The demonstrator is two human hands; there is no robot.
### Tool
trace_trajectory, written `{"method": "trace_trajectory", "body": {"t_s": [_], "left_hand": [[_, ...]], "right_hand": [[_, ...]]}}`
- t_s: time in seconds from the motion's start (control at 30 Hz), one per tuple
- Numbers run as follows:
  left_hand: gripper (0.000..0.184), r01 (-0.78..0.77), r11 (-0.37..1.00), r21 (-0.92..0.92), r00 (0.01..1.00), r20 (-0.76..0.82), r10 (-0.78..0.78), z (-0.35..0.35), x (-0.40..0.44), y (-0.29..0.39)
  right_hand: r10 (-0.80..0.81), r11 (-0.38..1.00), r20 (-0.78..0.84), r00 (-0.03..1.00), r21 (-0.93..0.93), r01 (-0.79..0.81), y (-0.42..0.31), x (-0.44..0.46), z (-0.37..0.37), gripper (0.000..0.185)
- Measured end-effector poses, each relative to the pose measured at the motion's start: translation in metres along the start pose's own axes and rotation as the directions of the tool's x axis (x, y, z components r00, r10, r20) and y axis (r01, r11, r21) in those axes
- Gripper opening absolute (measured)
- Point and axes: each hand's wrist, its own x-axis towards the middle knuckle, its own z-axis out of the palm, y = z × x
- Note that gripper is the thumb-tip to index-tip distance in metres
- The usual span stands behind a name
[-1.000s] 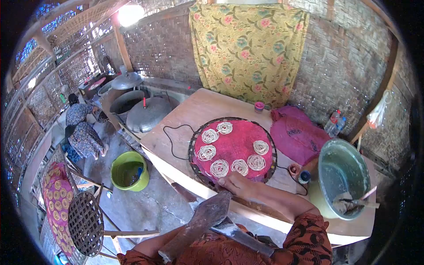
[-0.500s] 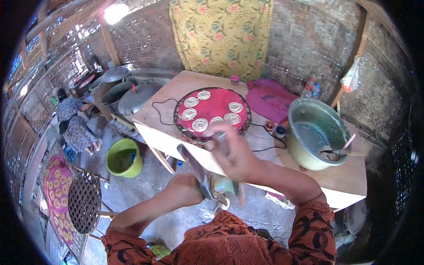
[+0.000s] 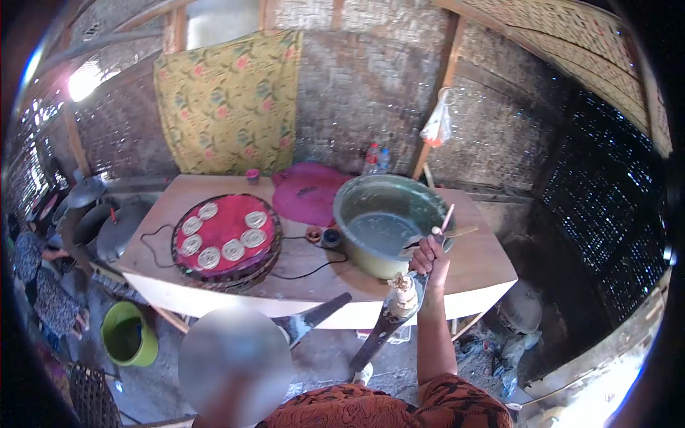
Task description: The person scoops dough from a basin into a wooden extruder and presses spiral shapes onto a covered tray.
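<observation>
My right hand (image 3: 430,258) is closed around the upper end of a wooden-handled press part (image 3: 372,346), in front of the big bowl. Its middle is a short cylinder caked with pale dough (image 3: 403,296), and its dark handle slants down to the left. A second dark wooden bar (image 3: 317,316) with pale smears sticks out from a blurred disc at lower left. That disc covers the place where my left hand would be, so its fingers are hidden. A large pale green bowl (image 3: 360,260) stands just behind my right hand, with a pink-handled utensil (image 3: 448,216) in it.
On the table (image 3: 307,289), a round tray with red cloth (image 3: 227,230) carries several coils of pale strands (image 3: 233,250). Magenta cloth (image 3: 307,200), small cups and a black cord lie nearby. A green bucket (image 3: 146,349) stands on the floor. At far left a person (image 3: 53,299) bends near pots.
The view has swung right. The press, with both hands together on it before, now shows as two separate parts. My right hand has moved out toward the bowl; the left is now hidden by blur.
</observation>
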Motion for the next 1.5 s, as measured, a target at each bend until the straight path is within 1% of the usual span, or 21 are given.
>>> {"method": "trace_trajectory", "body": {"t_s": [0.17,0.23,0.27,0.3,0.33,0.43,0.5,0.53,0.57,0.6,0.63,0.7,0.83,0.93,1.0,1.1,1.17,1.2,1.27,1.37,1.5], "left_hand": [[0.059,-0.227,0.869,-0.439,0.971,-0.165,0.17,0.047,0.075,0.042],[0.069,-0.566,0.691,-0.45,0.817,-0.197,0.542,0.086,0.119,0.086],[0.069,-0.558,0.695,-0.452,0.823,-0.198,0.533,0.097,0.134,0.104],[0.06,-0.643,0.73,-0.23,0.762,-0.286,0.581,0.106,0.148,0.121],[0.053,-0.726,0.677,-0.118,0.667,-0.357,0.654,0.114,0.168,0.138],[0.035,-0.975,0.173,-0.142,0.224,-0.607,0.762,0.111,0.234,0.201],[0.03,-0.983,0.085,-0.162,0.175,-0.691,0.702,0.091,0.248,0.24],[0.028,-0.985,0.064,-0.16,0.158,-0.696,0.7,0.075,0.259,0.247],[0.029,-0.987,0.099,-0.123,0.157,-0.703,0.693,0.063,0.271,0.252],[0.03,-0.978,0.125,-0.166,0.204,-0.656,0.727,0.051,0.286,0.251],[0.032,-0.965,0.156,-0.209,0.258,-0.672,0.694,0.046,0.305,0.25],[0.031,-0.931,0.343,-0.122,0.308,-0.767,0.563,0.05,0.345,0.247],[0.031,-0.853,0.465,-0.238,0.481,-0.704,0.522,0.037,0.446,0.207],[0.032,-0.744,0.531,-0.405,0.65,-0.621,0.438,0.032,0.511,0.18],[0.033,-0.668,0.56,-0.489,0.74,-0.513,0.435,0.028,0.545,0.166],[0.033,-0.501,0.582,-0.64,0.865,-0.355,0.355,0.032,0.574,0.158],[0.033,-0.343,0.506,-0.791,0.924,-0.189,0.331,0.03,0.594,0.144],[0.033,-0.287,0.488,-0.824,0.934,-0.128,0.333,0.031,0.596,0.142],[0.034,-0.214,0.482,-0.85,0.938,-0.041,0.344,0.036,0.596,0.138],[0.033,-0.173,0.486,-0.857,0.941,0.003,0.339,0.035,0.595,0.132],[0.033,-0.188,0.47,-0.862,0.953,-0.046,0.298,0.035,0.59,0.133]], "right_hand": [[-0.173,0.984,-0.03,0.984,-0.035,0.172,-0.044,0.035,-0.04,0.011],[-0.285,0.94,-0.179,0.942,0.138,0.311,-0.049,0.054,-0.031,0.018],[-0.331,0.933,-0.272,0.904,0.05,0.357,-0.043,0.063,-0.018,0.024],[-0.382,0.92,-0.414,0.826,-0.089,0.382,-0.027,0.079,-0.018,0.025],[-0.355,0.933,-0.306,0.884,-0.177,0.313,-0.013,0.082,-0.017,0.025],[0.12,0.992,-0.217,0.969,-0.004,-0.124,0.0,0.086,0.01,0.035],[0.155,0.595,-0.052,0.987,-0.792,-0.135,-0.026,0.104,-0.033,0.031],[0.167,0.596,-0.07,0.983,-0.787,-0.157,-0.051,0.108,-0.051,0.031],[0.136,-0.088,0.131,0.982,-0.986,0.143,-0.079,0.114,-0.07,0.029],[0.259,-0.706,0.3,0.918,-0.59,0.392,-0.098,0.122,-0.083,0.028],[0.268,-0.7,0.287,0.92,-0.598,0.391,-0.108,0.129,-0.088,0.028],[0.432,-0.896,-0.131,0.892,-0.174,0.408,-0.119,0.137,-0.094,0.021],[0.531,-0.845,-0.148,0.835,-0.02,0.534,-0.112,0.152,-0.122,0.018],[0.642,-0.762,0.068,0.764,-0.06,0.645,-0.129,0.158,-0.1,0.016],[0.523,-0.851,-0.185,0.832,-0.063,0.521,-0.142,0.158,-0.063,0.017],[0.371,-0.9,-0.124,0.92,-0.29,0.324,-0.177,0.156,-0.01,0.026],[0.246,-0.688,-0.104,0.964,-0.719,0.098,-0.187,0.151,0.008,0.031],[0.242,-0.695,-0.101,0.965,-0.712,0.1,-0.184,0.15,0.004,0.031],[0.229,-0.111,-0.085,0.97,-0.992,-0.061,-0.168,0.144,-0.027,0.035],[0.299,0.343,-0.314,0.901,-0.846,-0.409,-0.125,0.133,-0.065,0.036],[0.416,0.415,-0.256,0.873,-0.801,-0.433,-0.086,0.138,-0.081,0.036]]}}
